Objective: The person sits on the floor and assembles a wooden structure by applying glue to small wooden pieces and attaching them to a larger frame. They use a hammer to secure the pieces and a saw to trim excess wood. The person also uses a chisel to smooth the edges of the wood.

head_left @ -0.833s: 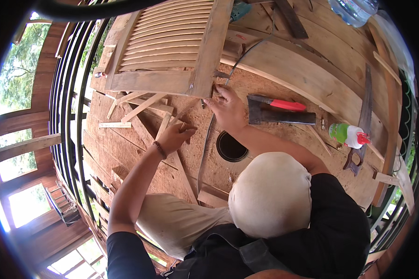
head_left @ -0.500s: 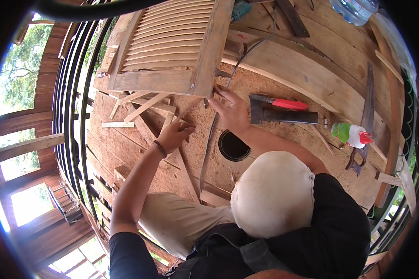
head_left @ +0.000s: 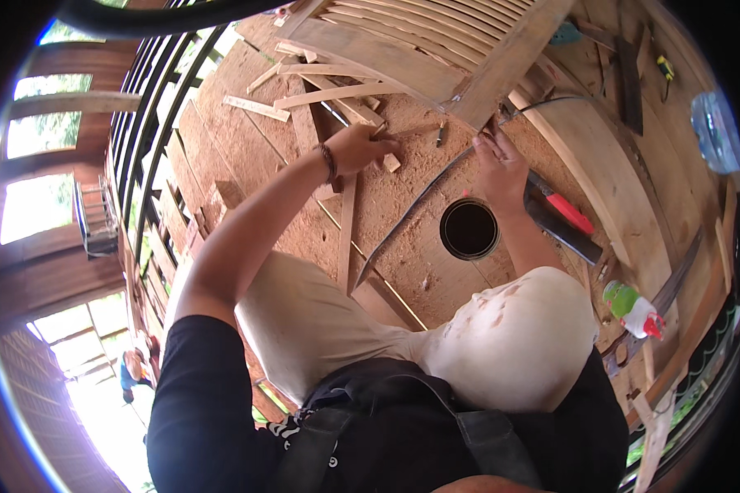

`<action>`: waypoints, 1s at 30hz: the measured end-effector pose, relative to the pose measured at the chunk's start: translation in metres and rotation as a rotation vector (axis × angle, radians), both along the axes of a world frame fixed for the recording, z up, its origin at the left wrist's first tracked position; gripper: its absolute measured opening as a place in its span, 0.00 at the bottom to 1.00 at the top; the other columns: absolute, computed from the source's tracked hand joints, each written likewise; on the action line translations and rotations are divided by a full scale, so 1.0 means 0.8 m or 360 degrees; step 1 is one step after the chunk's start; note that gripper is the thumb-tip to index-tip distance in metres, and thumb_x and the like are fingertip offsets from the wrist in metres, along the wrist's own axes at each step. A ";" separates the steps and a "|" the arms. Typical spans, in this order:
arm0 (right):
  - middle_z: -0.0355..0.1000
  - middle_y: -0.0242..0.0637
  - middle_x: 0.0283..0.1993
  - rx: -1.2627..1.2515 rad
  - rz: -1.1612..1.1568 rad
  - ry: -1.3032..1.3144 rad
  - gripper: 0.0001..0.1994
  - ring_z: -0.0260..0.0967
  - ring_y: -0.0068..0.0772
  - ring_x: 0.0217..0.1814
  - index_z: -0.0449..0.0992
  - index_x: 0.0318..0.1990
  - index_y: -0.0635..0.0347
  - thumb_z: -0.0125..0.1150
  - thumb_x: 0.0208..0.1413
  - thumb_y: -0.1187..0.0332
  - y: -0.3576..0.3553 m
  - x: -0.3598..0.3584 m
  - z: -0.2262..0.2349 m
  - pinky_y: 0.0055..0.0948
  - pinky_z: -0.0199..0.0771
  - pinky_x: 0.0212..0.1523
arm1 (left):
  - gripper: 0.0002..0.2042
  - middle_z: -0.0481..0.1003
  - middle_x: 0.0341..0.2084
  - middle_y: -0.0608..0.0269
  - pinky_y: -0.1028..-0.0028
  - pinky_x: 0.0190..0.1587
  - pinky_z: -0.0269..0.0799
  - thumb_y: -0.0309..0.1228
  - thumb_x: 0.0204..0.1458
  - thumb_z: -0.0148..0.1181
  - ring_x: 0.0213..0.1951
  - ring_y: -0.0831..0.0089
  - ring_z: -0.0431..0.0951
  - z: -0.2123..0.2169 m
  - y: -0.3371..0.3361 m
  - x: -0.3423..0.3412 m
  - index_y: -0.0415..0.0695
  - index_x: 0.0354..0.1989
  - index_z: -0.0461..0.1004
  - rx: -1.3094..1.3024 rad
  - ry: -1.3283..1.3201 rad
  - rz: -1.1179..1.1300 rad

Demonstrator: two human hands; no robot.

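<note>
Both arms have stretched forward: left hand (head_left: 360, 148) pinches a wood strip (head_left: 395, 135), right hand (head_left: 499, 164) grips the slatted panel's (head_left: 436, 41) corner.

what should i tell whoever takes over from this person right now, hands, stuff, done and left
Left hand: fingers closed on a small wood piece, at the sawdust-covered floor.
Right hand: fingers pinched at the lower corner of the slatted wooden frame; what they grip is too small to tell.
Things: a thin curved strip runs from the right hand down toward the knees; loose slats lie by the frame; a red-handled tool and a round hole are beside the right arm; a green and white bottle is further right.
Done: frame largely slatted.
Left: the loose slats are not yet fitted.
</note>
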State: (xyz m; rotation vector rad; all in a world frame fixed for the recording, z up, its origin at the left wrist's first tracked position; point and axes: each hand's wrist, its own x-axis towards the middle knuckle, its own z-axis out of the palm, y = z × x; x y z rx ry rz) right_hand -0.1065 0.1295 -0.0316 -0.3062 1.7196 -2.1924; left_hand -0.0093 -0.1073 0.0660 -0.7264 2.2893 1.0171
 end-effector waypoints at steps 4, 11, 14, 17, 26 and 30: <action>0.71 0.45 0.63 0.0124 0.0201 -0.0085 0.28 0.72 0.30 0.59 0.62 0.69 0.70 0.60 0.61 0.78 0.013 -0.016 -0.020 0.28 0.71 0.61 | 0.18 0.80 0.27 0.66 0.76 0.28 0.71 0.46 0.60 0.62 0.25 0.80 0.73 -0.001 -0.012 0.014 0.47 0.50 0.83 0.0020 -0.0022 0.0083; 0.63 0.48 0.69 -0.0086 0.0227 0.0006 0.37 0.63 0.35 0.69 0.45 0.76 0.69 0.55 0.62 0.78 -0.010 0.014 0.003 0.29 0.69 0.63 | 0.22 0.82 0.30 0.62 0.69 0.42 0.75 0.50 0.61 0.59 0.36 0.73 0.80 0.003 -0.011 0.014 0.47 0.54 0.81 -0.0094 -0.0038 -0.0165; 0.63 0.45 0.69 0.0052 0.0337 0.0020 0.34 0.64 0.34 0.69 0.50 0.74 0.66 0.56 0.62 0.77 0.011 0.000 0.011 0.30 0.69 0.62 | 0.22 0.81 0.29 0.63 0.70 0.36 0.76 0.49 0.62 0.58 0.33 0.73 0.79 0.012 -0.003 0.002 0.47 0.55 0.80 -0.0151 -0.0138 -0.0151; 0.64 0.42 0.68 0.0409 0.0523 -0.0048 0.34 0.63 0.34 0.70 0.53 0.73 0.66 0.59 0.61 0.74 0.019 0.010 0.005 0.33 0.71 0.61 | 0.19 0.80 0.28 0.66 0.73 0.31 0.73 0.46 0.63 0.59 0.27 0.79 0.75 -0.003 -0.013 0.016 0.46 0.53 0.81 -0.0115 -0.0083 -0.0027; 0.54 0.49 0.75 0.0236 0.0299 0.0167 0.39 0.64 0.45 0.69 0.47 0.75 0.68 0.61 0.59 0.74 0.018 0.003 0.002 0.36 0.72 0.61 | 0.16 0.80 0.25 0.68 0.74 0.30 0.72 0.40 0.62 0.60 0.26 0.81 0.76 0.002 -0.002 0.018 0.43 0.51 0.81 -0.0104 -0.0023 -0.0124; 0.59 0.48 0.71 0.0315 0.0375 0.0163 0.41 0.65 0.42 0.67 0.44 0.76 0.66 0.61 0.60 0.71 0.006 0.004 0.005 0.37 0.71 0.62 | 0.15 0.82 0.29 0.66 0.74 0.32 0.75 0.36 0.64 0.57 0.29 0.77 0.80 -0.053 -0.060 0.056 0.42 0.52 0.80 0.0028 -0.0054 -0.0002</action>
